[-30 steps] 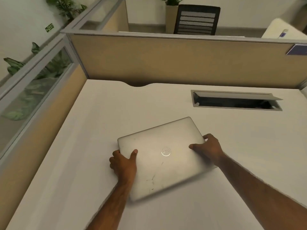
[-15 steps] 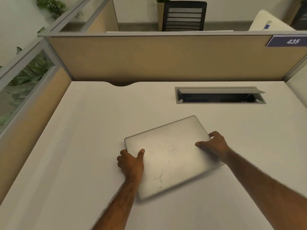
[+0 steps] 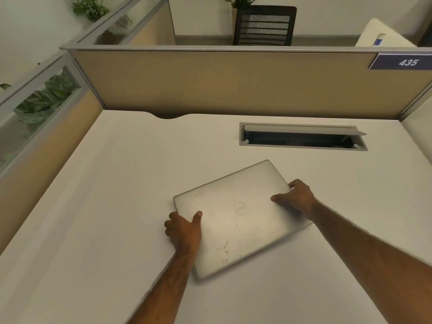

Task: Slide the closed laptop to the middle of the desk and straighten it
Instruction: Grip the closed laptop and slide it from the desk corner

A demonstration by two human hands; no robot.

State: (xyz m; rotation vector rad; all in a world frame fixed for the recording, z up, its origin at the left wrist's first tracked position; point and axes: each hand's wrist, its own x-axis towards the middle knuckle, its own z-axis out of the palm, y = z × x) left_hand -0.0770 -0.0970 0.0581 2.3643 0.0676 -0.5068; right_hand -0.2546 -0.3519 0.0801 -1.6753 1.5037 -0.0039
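A closed silver laptop (image 3: 236, 220) with a round logo lies flat on the white desk (image 3: 112, 206), turned askew so its far right corner points toward the back. My left hand (image 3: 184, 229) grips its left edge, thumb on the lid and fingers curled under the side. My right hand (image 3: 295, 198) holds the right edge the same way, thumb pressed on top. The near right part of the laptop is partly hidden by my right forearm.
An open cable hatch (image 3: 301, 137) with a raised flap sits in the desk behind the laptop. Beige partition panels (image 3: 210, 83) wall off the back and left sides. A blue sign (image 3: 402, 62) reads 435. A black chair (image 3: 264, 25) stands beyond the partition.
The laptop has slid a little to the right across the desk with both hands still on its edges. Its skewed angle looks about the same.
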